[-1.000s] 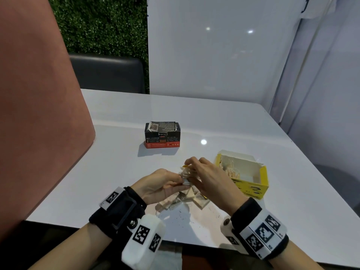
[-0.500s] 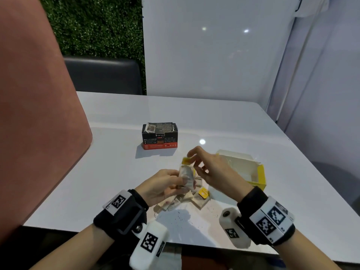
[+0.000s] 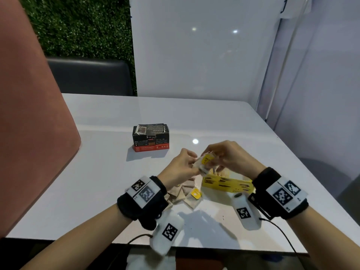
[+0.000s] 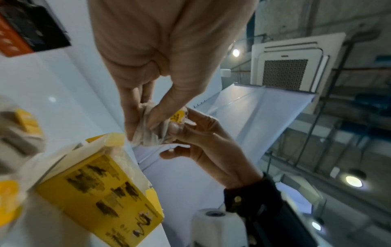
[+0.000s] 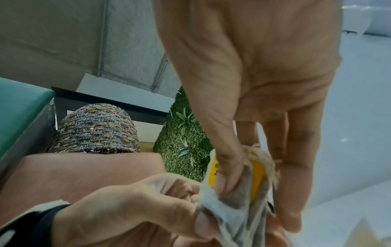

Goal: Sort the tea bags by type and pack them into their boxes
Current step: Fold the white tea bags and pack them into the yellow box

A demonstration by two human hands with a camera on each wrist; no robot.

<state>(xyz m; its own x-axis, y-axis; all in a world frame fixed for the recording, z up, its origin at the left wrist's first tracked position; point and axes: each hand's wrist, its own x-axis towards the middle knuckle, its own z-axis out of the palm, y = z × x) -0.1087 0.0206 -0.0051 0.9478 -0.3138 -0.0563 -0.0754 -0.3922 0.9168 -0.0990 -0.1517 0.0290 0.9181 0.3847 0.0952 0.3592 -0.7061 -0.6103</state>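
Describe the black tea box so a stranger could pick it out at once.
On the white table, look past both hands toward the far side. The black box stands there alone, apart from the tea bag pile. Unlike the yellow box, it has a red-orange band along its base.

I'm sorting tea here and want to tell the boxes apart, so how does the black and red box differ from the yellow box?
The black and red box is dark with a red band along its base; the yellow box is bright yellow with black print. The black and red box stands farther back on the table, away from both hands; the yellow box sits close, just under the right hand. Both rest on the table with their tops open.
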